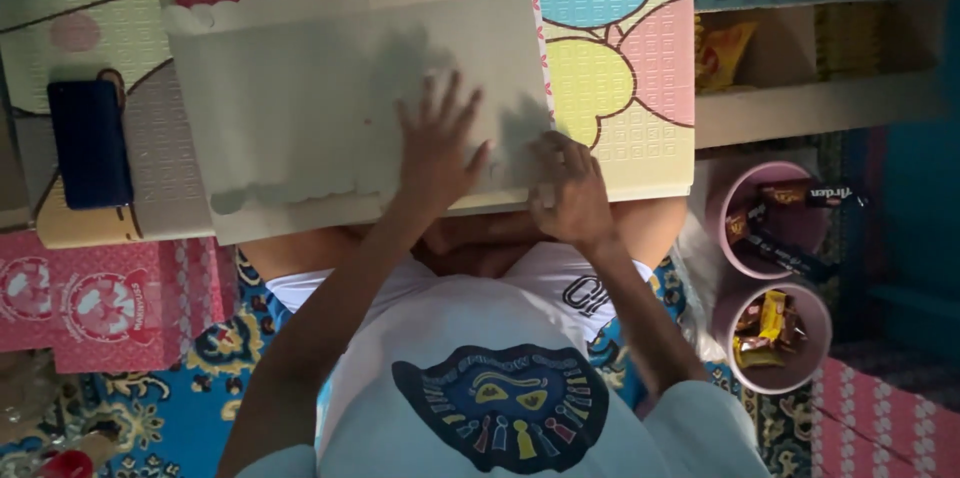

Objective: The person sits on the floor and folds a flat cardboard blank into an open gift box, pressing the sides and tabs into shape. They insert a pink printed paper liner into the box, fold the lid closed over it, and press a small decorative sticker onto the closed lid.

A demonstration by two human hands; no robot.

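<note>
1. I am pressing my left hand [437, 150] flat on a pale cardboard sheet [330, 108], fingers spread apart and gripping nothing, palm holding the card down.

2. My right hand [570, 188] is working the sheet's near right corner, fingers curled together against the edge; whether they are pinching the card or only pushing on it, I cannot tell.

3. The sheet, with a scalloped border along its far and near edges, is lying across my knees and onto a pastel foam play mat [620, 68], just ahead of my lap.

4. To do this well, I judge I am best keeping the flat hand steady near the middle while the curled fingers run firmly along the edge, so the card is not sliding or buckling.

5. A dark blue phone [90, 143] is resting on the mat to my left, near the sheet but apart from it.

6. A pink printed box [100, 303] is sitting by my left knee on the patterned blue carpet [190, 408].

7. Two round pink tubs [770, 323] of wrapped sweets are standing to my right, beside a low shelf [820, 98] holding yellow packets.

8. Nothing is lying on the sheet itself; the tubs, close to my right elbow, seem the likeliest thing to knock.
</note>
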